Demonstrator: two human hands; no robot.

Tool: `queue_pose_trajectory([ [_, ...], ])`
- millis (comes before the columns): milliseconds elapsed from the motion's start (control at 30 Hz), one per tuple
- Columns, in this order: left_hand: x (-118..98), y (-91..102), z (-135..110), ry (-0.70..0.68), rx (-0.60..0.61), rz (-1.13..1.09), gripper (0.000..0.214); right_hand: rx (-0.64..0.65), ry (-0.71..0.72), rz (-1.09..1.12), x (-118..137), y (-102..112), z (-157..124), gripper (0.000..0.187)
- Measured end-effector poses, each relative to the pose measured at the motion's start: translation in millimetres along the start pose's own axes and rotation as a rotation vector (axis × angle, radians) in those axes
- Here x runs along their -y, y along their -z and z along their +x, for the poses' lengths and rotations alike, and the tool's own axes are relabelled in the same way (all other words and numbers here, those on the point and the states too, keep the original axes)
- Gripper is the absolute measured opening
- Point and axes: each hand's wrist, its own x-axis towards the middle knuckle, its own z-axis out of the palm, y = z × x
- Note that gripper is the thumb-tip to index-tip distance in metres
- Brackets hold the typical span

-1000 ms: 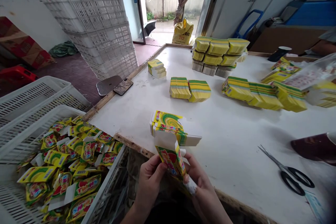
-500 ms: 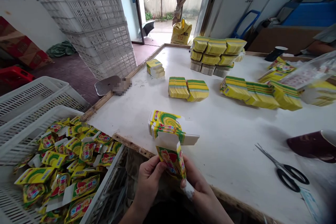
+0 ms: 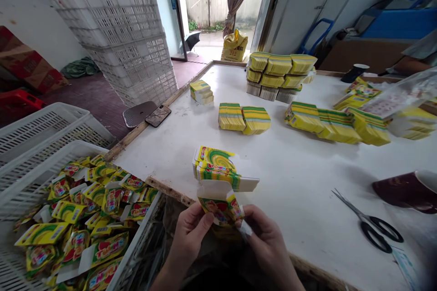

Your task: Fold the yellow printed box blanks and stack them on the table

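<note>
Both hands grip one small yellow-green printed carton (image 3: 220,204) at the near edge of the white table (image 3: 300,177), its white top flap standing open. My left hand (image 3: 191,234) pinches the carton's left side with thumb and fingers. My right hand (image 3: 264,238), with a white bandage on one fingertip, holds the right side. Just beyond the carton lies a short stack of flat unfolded cartons (image 3: 218,168).
A white crate (image 3: 30,177) at my left holds several folded cartons. Bundles of flat cartons (image 3: 244,118) lie across the table and are stacked at the far end (image 3: 278,75). Scissors (image 3: 370,223) and a dark red cup (image 3: 406,191) lie right. A phone (image 3: 158,115) rests on the left edge.
The carton has dropped lower between my hands and now looks shorter, with its bottom end tucked behind my fingers. Both hands have stayed on it.
</note>
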Motion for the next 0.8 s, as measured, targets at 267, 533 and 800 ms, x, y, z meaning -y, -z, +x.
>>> queue_pose_trajectory([
  [267,-37,31.9,8,0.153,0.386,0.330,0.104,0.258,0.408,-0.557,28,40,13,0.027],
  [533,3,-4.1,9,0.014,0.326,0.714,0.070,-0.150,0.460,-0.447,-9,12,0,0.045],
  [800,36,-3.1,2,-0.198,-0.002,0.780,0.081,-0.179,0.042,0.050,-21,-8,-2,0.046],
])
